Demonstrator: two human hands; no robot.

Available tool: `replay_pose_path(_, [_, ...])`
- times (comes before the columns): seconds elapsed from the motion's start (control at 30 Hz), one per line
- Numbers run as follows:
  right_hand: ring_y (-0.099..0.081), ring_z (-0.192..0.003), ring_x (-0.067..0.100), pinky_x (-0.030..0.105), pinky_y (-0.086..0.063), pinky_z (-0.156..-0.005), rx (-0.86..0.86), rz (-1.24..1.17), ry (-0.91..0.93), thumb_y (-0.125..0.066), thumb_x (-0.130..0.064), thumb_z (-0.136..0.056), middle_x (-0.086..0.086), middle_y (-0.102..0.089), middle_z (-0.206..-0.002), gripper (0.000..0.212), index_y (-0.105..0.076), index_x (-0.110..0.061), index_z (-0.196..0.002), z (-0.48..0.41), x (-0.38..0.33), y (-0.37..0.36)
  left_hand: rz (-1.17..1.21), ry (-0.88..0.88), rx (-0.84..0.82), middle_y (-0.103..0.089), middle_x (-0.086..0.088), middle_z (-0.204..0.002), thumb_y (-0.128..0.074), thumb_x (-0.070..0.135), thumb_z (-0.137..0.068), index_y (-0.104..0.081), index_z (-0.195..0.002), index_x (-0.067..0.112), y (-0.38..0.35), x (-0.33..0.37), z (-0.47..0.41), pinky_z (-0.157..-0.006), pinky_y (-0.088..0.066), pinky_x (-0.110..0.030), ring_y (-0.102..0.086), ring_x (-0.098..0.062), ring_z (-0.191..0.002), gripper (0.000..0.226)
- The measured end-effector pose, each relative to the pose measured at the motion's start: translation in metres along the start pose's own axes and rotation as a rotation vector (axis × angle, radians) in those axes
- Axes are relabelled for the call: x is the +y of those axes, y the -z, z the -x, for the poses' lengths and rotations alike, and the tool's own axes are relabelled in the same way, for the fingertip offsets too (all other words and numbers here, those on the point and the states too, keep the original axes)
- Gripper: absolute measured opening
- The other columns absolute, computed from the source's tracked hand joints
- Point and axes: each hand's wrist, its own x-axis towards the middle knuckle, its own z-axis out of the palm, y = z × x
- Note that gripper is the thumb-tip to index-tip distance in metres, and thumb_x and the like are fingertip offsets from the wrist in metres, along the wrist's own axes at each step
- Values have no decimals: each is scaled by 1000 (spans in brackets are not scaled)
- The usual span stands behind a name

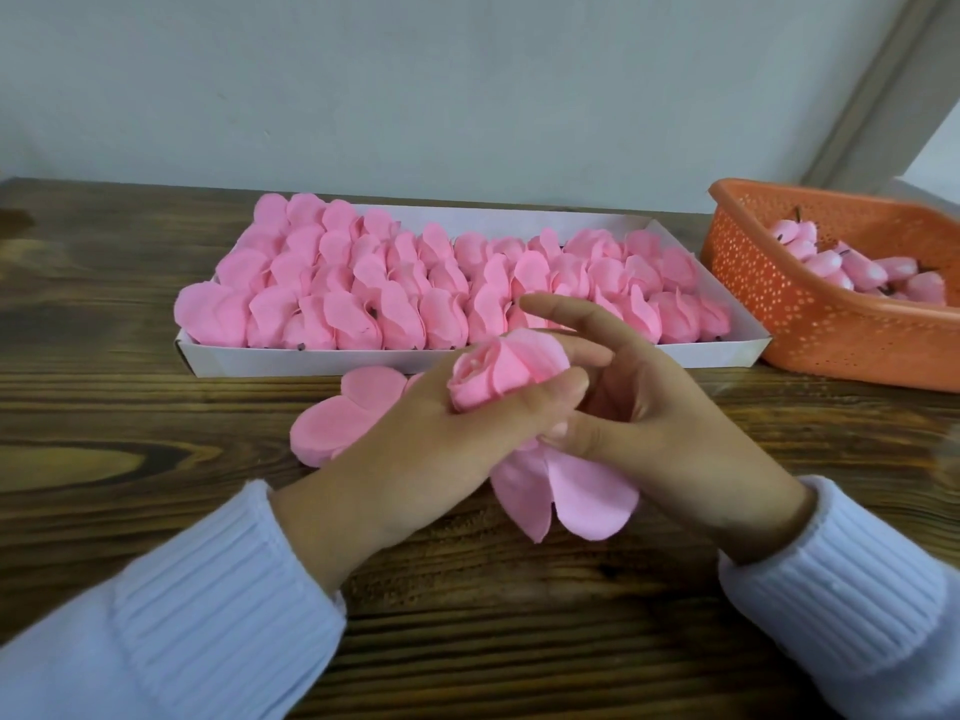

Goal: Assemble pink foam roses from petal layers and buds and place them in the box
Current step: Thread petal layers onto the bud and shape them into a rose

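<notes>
Gripping a half-built pink rose (498, 376) just in front of the box, the left hand (415, 433) has its thumb and fingers curled round the bud and its first wrapped petals, the bloom tilted toward the left. The right hand (660, 423) meets it from the other side: its forefinger and the fingers next to it are stretched out and spread wide behind the rose, while the thumb tip sits at the rose's base against a loose petal layer (576, 496) that hangs below both hands. Whether that thumb pinches the layer or only presses it cannot be told. A stack of flat petal layers (343, 423) lies on the wooden table (130, 407), partly hidden behind the left hand. The white box (322, 358) beyond is packed with rows of finished roses (395, 283). To its right, an orange basket (779, 293) holds pink buds (852, 267). Both wrists wear white ribbed sleeves (208, 615).
</notes>
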Motion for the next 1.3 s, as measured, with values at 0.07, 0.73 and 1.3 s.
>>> replay_pose_path(0.07, [-67, -97, 19, 26, -53, -82, 27, 42, -24, -62, -4, -78, 7, -69, -103, 58, -44, -13, -132, 0, -2, 2, 37, 1, 23, -71, -2, -110, -57, 42, -83, -70, -108, 33, 1, -2, -1, -89, -54, -28, -65, -15, -109, 29])
replay_pose_path(0.73, [-64, -67, 18, 26, -53, -63, 380, 437, 315, -72, -11, -82, 12, -69, -76, 4, -68, -11, -81, 4, -2, 3, 24, -92, 192, -72, 21, -83, -59, 34, -87, -58, -118, 33, -4, 3, -2, -64, -46, -3, -66, 10, -79, 32])
replay_pose_path(1.3, [-62, -57, 23, 34, -52, -54, 532, 537, 335, -69, -11, -83, 6, -66, -65, 7, -65, -13, -77, 6, -3, -3, 0, -124, 76, -59, 27, -53, -54, 15, -86, -50, -122, 10, -7, 1, 0, -45, -33, 5, -53, 17, -45, 37])
